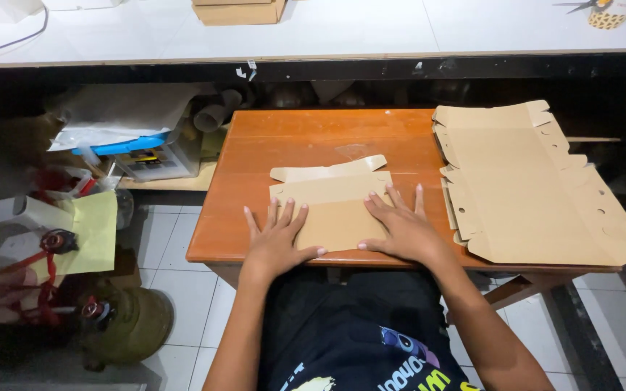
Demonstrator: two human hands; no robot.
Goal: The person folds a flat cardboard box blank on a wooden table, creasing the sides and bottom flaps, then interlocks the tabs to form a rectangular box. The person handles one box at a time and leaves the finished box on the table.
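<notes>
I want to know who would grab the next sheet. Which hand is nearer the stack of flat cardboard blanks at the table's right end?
Right. The right hand presses the folded cardboard piece just left of the stack of flat cardboard blanks; the left hand lies farther left, on that piece's other side.

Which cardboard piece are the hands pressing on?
The small folded cardboard piece in the middle of the wooden table. Both the left hand and right hand lie flat on it; the stack of flat box blanks at right lies untouched.

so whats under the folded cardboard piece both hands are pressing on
The folded cardboard piece lies flat on the orange wooden table. Whatever else might sit beneath is covered by it and both hands.
</notes>
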